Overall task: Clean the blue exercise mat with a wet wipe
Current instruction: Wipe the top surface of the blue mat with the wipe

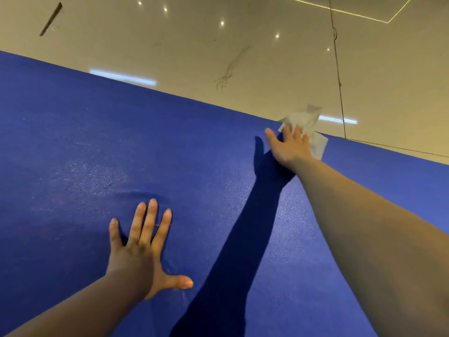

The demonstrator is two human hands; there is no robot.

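The blue exercise mat (85, 154) lies flat on a glossy beige tiled floor (218, 32) and fills the lower and left part of the view, its far edge running diagonally from upper left to right. Pale scuffed patches show on the left portion of the mat. The left hand (143, 251) rests palm-down on the mat with fingers straight and spread, grasping nothing; small wrinkles in the mat surface around it suggest it is pressing to steady the mat. A dark shadow of the right arm crosses the mat between the two hands. The right hand (289, 147) is extended to the far edge of the mat, fingers flat on a crumpled white wet wipe (306, 125) that overhangs the edge onto the floor. Judged step: wiping, at the end of an outward stroke. The next move likely calls for drawing the wipe back across an unwiped strip under steady pressure while the left hand braces the mat.
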